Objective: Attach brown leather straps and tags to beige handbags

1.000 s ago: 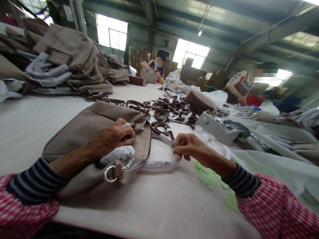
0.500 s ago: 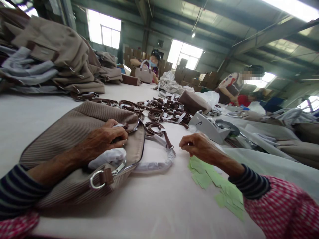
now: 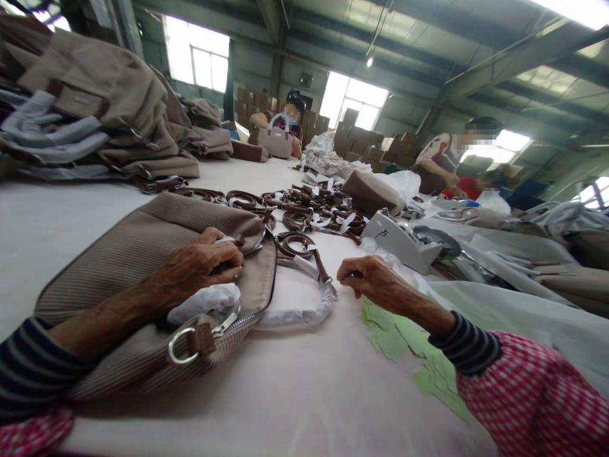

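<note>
A taupe ribbed handbag lies on its side in front of me, its zipped top open toward the right. My left hand is closed on the bag at its opening, fingers curled over the edge. Below that hand are a white-wrapped handle and a silver D-ring on a brown leather tab. The other wrapped handle loops out onto the table. Just right of this loop, my right hand hovers with curled fingers; whatever they hold, if anything, is hidden. Light green paper slips lie beneath my right forearm.
Coiled brown straps cover the table beyond the bag. A grey tape dispenser stands past my right hand. Handbags are piled at the left, with more bags at the right. Two people work farther back.
My right hand has shifted slightly left, toward the handle loop, and its forearm has moved left too. My left hand and the handbag stay essentially in place.
</note>
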Available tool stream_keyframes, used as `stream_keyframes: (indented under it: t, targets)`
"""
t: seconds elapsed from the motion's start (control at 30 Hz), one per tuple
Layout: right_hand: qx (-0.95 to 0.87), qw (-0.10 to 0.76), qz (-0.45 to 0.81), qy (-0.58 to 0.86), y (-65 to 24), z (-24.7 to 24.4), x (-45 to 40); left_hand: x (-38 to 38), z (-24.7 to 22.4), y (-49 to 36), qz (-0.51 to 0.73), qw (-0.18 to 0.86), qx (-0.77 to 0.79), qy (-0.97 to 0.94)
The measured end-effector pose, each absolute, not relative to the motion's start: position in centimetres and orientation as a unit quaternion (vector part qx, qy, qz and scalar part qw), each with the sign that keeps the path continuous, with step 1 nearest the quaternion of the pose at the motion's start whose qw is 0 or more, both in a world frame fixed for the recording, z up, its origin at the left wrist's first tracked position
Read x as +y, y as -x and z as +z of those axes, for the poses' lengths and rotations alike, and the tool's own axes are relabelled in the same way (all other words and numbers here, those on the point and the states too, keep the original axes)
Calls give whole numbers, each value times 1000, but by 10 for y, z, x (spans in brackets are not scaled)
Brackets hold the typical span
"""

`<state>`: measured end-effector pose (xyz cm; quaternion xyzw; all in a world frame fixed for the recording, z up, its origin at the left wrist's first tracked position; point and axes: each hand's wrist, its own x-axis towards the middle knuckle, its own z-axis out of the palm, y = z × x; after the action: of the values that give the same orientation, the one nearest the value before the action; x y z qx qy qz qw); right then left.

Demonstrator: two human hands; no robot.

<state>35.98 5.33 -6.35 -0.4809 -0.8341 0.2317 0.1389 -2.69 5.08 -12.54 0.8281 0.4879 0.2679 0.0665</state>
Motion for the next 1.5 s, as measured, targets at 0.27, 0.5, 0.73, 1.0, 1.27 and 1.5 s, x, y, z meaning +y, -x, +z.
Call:
stream_keyframes:
  t: [0.27,0.5,0.73,1.0,1.27,1.5]
  targets:
    - [-839,167,254,451,-344,-75,56,51,-126,27,285,84,491,-819]
    - [-845,204,227,439,-335,-71,49,48,-123,24,286,86,487,-821]
    - [-864,186,221,412,-328,-68,42,47,-117,22,285,125,489,-815]
    - [-882,251,137,374,-288,-59,54,39,-105,19,319,136,515,-784]
    - [-910,125,100,382,-191,-49,54,36,-94,19,313,167,541,-763]
    - [-884,150,183,403,-190,-67,59,36,-101,21,323,144,534,-768]
